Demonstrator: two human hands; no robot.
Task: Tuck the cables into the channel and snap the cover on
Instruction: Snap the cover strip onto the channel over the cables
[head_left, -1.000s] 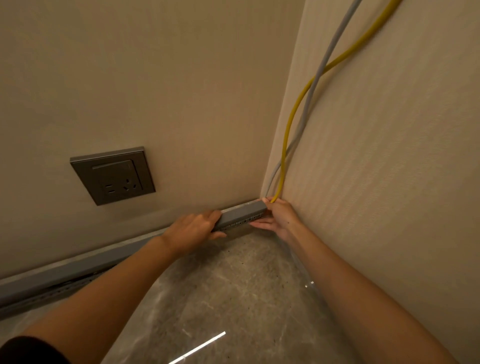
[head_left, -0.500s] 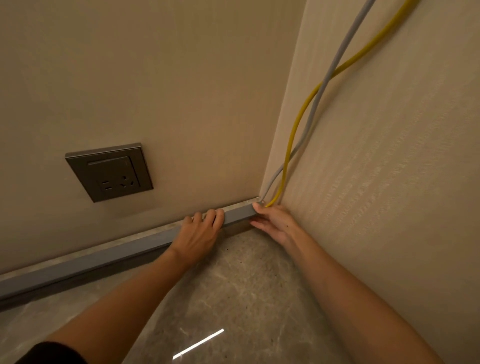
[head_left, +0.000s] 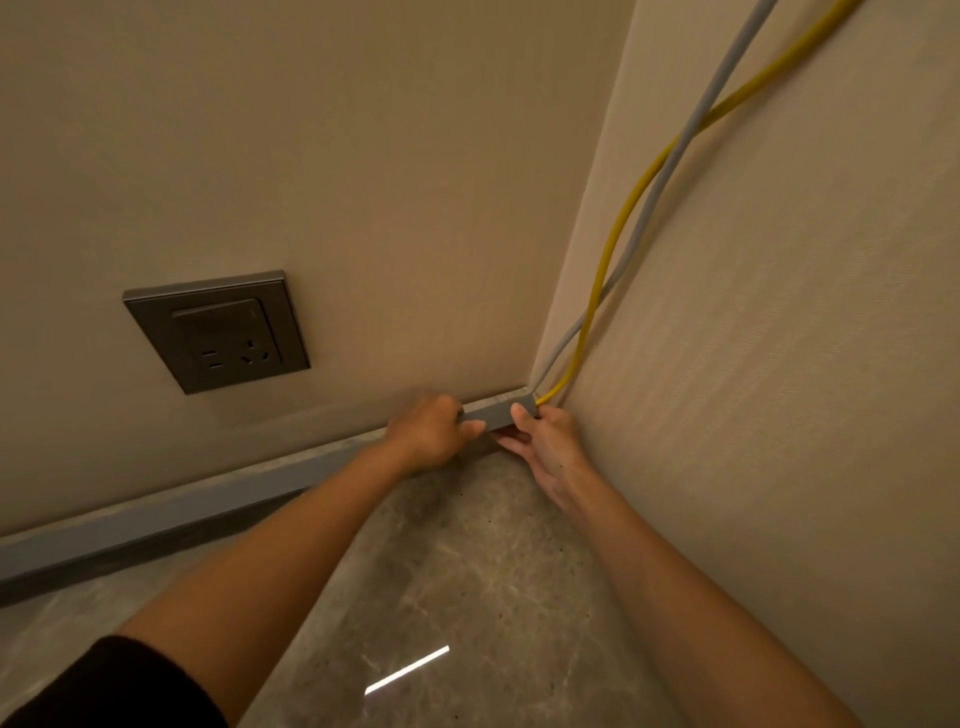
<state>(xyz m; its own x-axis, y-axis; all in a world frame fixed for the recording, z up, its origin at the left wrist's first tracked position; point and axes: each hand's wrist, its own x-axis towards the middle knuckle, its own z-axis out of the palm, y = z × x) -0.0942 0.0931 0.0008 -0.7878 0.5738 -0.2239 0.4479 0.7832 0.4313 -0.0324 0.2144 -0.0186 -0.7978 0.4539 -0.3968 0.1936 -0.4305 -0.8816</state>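
In the one o'clock corner, I am clamping my left hand (head_left: 434, 434) and right hand (head_left: 548, 441) on the cover (head_left: 496, 415), its length running toward eight o'clock, the right nearer the cables (head_left: 605, 270).

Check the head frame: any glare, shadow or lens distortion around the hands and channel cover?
Head view: dim, warm light; one bright glare streak on the floor; soft shadow on the floor beneath the left hand and channel cover; the wide-angle lens slants the wall corner; both the left hand and the right hand read clearly on the cover, with no obvious motion blur.
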